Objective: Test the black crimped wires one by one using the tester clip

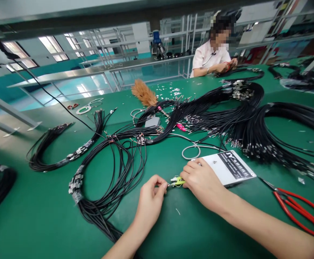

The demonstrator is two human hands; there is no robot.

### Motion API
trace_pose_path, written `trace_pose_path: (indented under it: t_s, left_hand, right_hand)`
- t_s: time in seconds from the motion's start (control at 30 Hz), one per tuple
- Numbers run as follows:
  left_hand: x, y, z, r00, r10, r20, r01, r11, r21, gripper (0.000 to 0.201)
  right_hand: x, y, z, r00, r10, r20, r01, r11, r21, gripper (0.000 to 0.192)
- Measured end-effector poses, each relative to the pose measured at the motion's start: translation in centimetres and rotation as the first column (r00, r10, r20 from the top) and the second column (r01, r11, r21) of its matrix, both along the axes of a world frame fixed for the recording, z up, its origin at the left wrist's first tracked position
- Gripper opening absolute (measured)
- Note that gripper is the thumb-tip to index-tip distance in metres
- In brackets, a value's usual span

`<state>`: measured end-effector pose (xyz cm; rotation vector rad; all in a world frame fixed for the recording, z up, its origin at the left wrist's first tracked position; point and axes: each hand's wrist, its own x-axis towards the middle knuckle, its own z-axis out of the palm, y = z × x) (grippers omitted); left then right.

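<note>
My left hand (pixel 153 196) has thumb and forefinger pinched on a thin cable end (pixel 169 185). My right hand (pixel 201 183) grips small yellow-green cutting pliers (pixel 178 181), their silver jaws pointing left at that cable end. Whether the jaws touch it is too small to tell. Just behind my right hand lies a flat white box (pixel 218 166) with a dark label marked JY. A looped bundle of black cables (pixel 85 162) with silver-coloured ends rests to the left of my left hand.
Red-handled scissors (pixel 294 205) lie at the right. Heaped black cables (pixel 243 126) spread behind the box. A brown brush (pixel 143 92), a grey block (pixel 152 122) and scattered scraps are farther back on the green table (pixel 200 230). Another person (pixel 213 59) sits across, hands on cables.
</note>
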<state>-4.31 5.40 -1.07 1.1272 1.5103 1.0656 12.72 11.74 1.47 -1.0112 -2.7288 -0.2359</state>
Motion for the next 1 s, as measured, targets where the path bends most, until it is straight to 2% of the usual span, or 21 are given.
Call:
trace_pose_path:
  t_s: [0.33,0.6,0.7,0.77,0.87,1.0]
  left_hand:
    - [0.4,1.0,-1.0,0.999,-0.007,-0.049,0.007,1.000,0.000,0.017]
    - [0.5,1.1,-0.9,0.997,-0.007,-0.076,0.008,1.000,0.010,0.017]
    - [0.4,1.1,-0.9,0.997,-0.010,-0.078,0.010,1.000,0.008,0.017]
    - [0.4,1.1,-0.9,0.997,-0.009,-0.076,0.009,1.000,0.007,0.017]
    - [0.4,1.1,-0.7,0.998,-0.007,-0.069,0.008,1.000,0.010,0.017]
    - [0.4,1.1,-0.7,0.998,-0.010,-0.066,0.011,1.000,0.019,0.018]
  right_hand:
    - [0.1,0.1,0.1,1.000,-0.004,0.011,0.004,1.000,-0.016,0.019]
    - [0.1,-0.2,0.8,1.000,-0.015,-0.024,0.014,0.999,-0.045,0.015]
    - [1.9,-1.0,1.3,0.994,-0.044,-0.104,0.039,0.998,-0.053,0.020]
    - [4.1,-2.0,1.2,0.965,-0.091,-0.247,0.080,0.995,-0.055,0.020]
    - [7.8,-4.2,0.3,0.882,-0.163,-0.443,0.176,0.984,-0.013,0.019]
    - [9.8,-6.7,-1.5,0.860,-0.169,-0.481,0.178,0.984,-0.027,0.016]
